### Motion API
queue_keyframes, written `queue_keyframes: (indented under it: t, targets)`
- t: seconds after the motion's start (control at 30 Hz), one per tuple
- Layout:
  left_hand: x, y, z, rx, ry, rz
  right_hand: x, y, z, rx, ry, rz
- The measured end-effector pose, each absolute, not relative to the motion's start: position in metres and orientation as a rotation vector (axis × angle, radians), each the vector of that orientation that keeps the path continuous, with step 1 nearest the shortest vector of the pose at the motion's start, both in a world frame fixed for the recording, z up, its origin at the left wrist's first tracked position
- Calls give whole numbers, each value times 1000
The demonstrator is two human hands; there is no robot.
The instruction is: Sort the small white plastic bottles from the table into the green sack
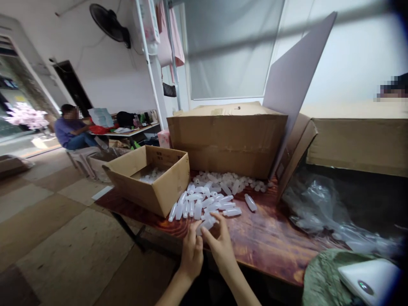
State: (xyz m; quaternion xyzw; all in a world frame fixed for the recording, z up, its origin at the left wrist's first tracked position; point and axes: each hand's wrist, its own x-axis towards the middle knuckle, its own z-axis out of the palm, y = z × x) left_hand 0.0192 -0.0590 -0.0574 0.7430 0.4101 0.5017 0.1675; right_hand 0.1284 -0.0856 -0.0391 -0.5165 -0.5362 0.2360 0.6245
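Note:
My left hand (192, 250) and my right hand (219, 242) are close together at the front edge of the reddish wooden table (264, 238). Between their curled fingers is a translucent white bottle (206, 225), held from both sides. Just beyond my fingers lies a pile of similar small bottles (197, 206). One bottle (250, 202) lies apart to the right. Behind the pile, small whitish caps (237, 178) are spread along the foot of a large box.
An open carton (165, 191) with small pale pieces stands left. A large closed box (223, 144) is behind. Clear plastic bags (318, 208) and a green sack (325, 276) are at right. A person (72, 127) sits at a far table.

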Motion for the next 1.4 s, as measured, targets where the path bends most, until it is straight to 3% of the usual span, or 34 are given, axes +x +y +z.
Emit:
queue_keyframes:
  t: [0.1,0.27,0.47,0.73,0.97,1.27,1.4]
  targets:
    - [19,-76,-49,1458,1159,1316,130,-106,-33,-1233,-1351,458]
    - [-3,-69,-41,847,1075,1163,183,-93,-24,-1538,-1660,15]
    - [-21,-69,-12,310,814,924,241,-48,-17,-1661,-2014,-47]
    - [-29,-86,-26,193,785,681,207,-62,4,-1610,-2042,101]
    - [-21,-93,-27,196,804,653,130,-118,20,-1240,-1781,521]
    - [-17,-93,-18,-27,840,582,127,-122,21,-1065,-1964,788]
    - [-21,-86,-15,-87,819,695,139,-99,16,-1283,-2121,518]
